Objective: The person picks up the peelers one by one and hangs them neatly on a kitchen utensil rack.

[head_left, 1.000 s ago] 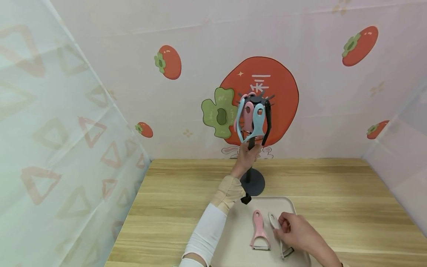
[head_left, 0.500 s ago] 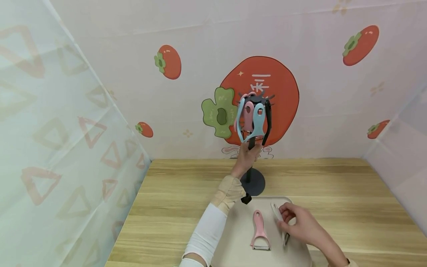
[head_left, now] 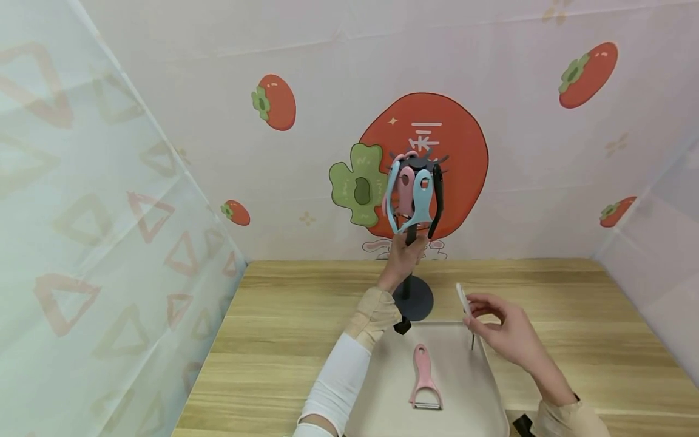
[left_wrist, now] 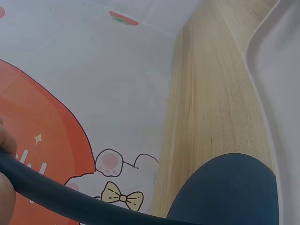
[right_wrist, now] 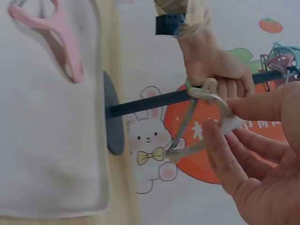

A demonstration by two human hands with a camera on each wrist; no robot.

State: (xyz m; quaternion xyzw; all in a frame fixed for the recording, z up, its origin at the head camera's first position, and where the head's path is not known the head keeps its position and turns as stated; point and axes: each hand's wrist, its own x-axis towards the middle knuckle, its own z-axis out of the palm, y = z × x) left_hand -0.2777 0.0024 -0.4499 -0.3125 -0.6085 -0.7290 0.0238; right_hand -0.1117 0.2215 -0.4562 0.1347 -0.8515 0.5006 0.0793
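Note:
My left hand [head_left: 403, 262] grips the post of a dark stand [head_left: 417, 298], just under the peelers hanging from its hooked top. Between the thumb and fingers of my right hand [head_left: 505, 328] is a white peeler [right_wrist: 187, 150], held up over the tray's far right corner with its handle upward. In the right wrist view its blade end faces the camera, and the fingers hide most of the handle. A pink peeler [head_left: 423, 379] lies in the beige tray [head_left: 382, 419]. On the stand hang a light blue peeler [head_left: 423, 197], a pink one and a black one [head_left: 438, 200], among several.
The stand's round base rests on the wooden table [head_left: 295, 315] just behind the tray. A printed cloth wall [head_left: 306, 243] rises at the table's back edge, with side walls left and right. Bare hooks [head_left: 441, 161] stick out at the stand's right side.
My right hand has lifted the white peeler from the tray and carried it up and away toward the stand. The left hand stays on the post, and the pink peeler lies as before.

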